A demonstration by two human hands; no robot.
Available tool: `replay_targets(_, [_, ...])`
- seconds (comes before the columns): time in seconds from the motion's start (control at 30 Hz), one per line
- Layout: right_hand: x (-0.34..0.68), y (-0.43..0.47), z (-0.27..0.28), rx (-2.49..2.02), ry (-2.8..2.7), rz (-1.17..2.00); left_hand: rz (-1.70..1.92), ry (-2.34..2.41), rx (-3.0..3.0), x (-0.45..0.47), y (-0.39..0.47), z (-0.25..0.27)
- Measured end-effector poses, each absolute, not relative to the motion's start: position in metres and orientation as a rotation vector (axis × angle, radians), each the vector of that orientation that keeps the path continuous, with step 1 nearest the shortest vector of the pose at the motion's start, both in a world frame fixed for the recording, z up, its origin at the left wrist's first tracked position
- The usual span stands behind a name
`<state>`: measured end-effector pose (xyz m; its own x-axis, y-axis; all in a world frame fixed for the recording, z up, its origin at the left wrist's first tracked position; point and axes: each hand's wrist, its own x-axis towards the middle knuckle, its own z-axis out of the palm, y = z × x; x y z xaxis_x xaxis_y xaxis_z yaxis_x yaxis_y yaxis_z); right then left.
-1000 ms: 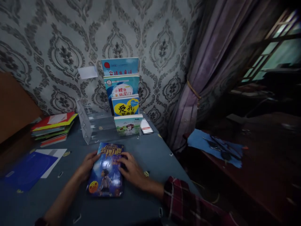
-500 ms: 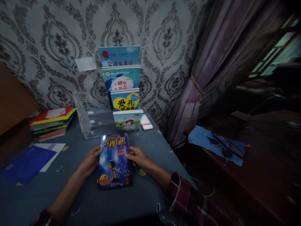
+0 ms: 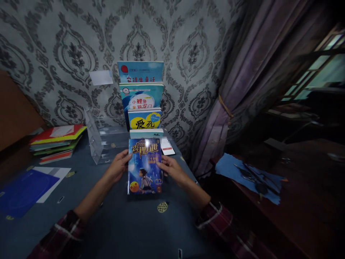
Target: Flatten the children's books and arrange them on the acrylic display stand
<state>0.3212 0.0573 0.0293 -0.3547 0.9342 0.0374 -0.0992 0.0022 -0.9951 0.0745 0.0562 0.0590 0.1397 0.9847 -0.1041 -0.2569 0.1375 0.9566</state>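
Note:
Between my two hands a dark blue book (image 3: 147, 167) with gold lettering is held upright, its cover facing me. My left hand (image 3: 120, 165) grips its left edge. On the right edge are the closed fingers of my right hand (image 3: 172, 169). Just behind it, a clear acrylic display rack (image 3: 93, 138) carries books in rising tiers. The lowest is a pale green book (image 3: 145, 134), partly covered by the blue one. Above it stand a blue book with a yellow heart (image 3: 145, 120), a teal book (image 3: 141, 95) and a light blue book (image 3: 140, 70) at the top.
Colourful booklets (image 3: 58, 142) are stacked on the left of the cloth-covered table (image 3: 118, 226). Nearer lie a blue folder (image 3: 32, 190) and white paper. A phone (image 3: 168, 148) rests right of the rack. Tools lie on a blue cloth (image 3: 229, 167) on a side surface.
Both hands have carried the blue book forward and to the right, towards the rack. It now covers most of the lowest book. The view has shifted slightly.

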Motion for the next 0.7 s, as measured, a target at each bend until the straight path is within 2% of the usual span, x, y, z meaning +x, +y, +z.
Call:
replay_targets(0.33, [0.331,0.147,0.072,-0.747,-1.767,0.971,1.402,0.97,1.334,0.08,0.122,0.094])
replay_targets(0.7, [0.329,0.158,0.086,-0.719,-1.864,0.495,1.649,0.801,1.815,0.08,0.141,0.105])
